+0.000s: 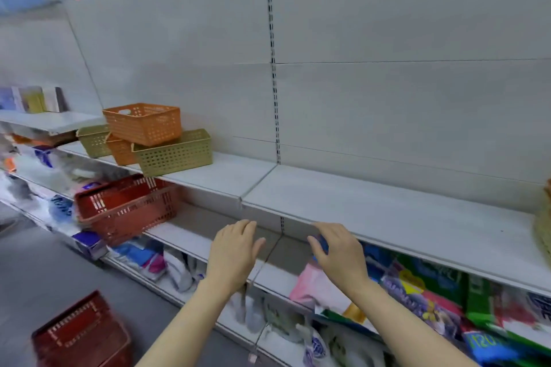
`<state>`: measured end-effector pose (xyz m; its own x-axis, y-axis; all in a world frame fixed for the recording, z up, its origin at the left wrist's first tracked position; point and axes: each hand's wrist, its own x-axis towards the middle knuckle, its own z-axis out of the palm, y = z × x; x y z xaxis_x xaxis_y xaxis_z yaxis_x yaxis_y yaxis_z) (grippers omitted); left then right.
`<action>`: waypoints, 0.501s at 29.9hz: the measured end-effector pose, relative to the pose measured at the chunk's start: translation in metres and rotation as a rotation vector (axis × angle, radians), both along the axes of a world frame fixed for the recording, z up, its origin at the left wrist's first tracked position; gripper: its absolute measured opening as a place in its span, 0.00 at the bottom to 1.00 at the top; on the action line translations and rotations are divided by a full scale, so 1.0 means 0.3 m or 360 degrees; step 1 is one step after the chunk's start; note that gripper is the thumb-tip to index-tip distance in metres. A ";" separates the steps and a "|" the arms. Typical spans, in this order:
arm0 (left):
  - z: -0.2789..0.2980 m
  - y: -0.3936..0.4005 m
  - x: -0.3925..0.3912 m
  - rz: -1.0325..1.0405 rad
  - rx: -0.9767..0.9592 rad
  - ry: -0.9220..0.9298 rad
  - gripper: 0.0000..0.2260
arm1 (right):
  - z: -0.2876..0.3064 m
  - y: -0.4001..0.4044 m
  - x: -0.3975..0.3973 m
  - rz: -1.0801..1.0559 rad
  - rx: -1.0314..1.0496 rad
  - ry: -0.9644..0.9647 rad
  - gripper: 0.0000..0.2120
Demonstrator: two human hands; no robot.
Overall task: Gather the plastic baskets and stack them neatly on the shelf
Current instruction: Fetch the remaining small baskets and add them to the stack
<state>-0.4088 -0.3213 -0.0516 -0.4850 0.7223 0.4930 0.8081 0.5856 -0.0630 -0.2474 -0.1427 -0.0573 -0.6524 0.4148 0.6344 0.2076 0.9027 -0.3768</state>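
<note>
Both hands hover empty before the white shelf (387, 211), left hand (232, 250) and right hand (340, 253) with fingers loosely spread and holding nothing. The jumbled orange and green baskets (155, 137) sit on that shelf well to the left of the fingers, long sides running along it; the left hand is nearer, judging by position

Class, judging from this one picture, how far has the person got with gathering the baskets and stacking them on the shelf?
Done: little. Four small baskets, two orange and two green, sit in a loose jumble on the shelf, not nested. In hand: nothing; the left hand and right hand hover empty. Left: a red basket on the lower shelf, another red basket on the floor, then neat stacking.
</note>
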 end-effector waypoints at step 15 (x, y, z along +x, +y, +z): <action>0.030 -0.211 -0.544 0.0561 0.0144 -0.0065 0.14 | 0.003 0.007 -0.653 0.0299 0.0156 0.0078 0.17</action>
<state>-0.5721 -0.3847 -0.0426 -0.7169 0.4618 0.5224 0.5565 0.8303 0.0298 -0.4433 -0.1407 -0.0564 -0.6798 0.2234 0.6986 0.0157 0.9567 -0.2906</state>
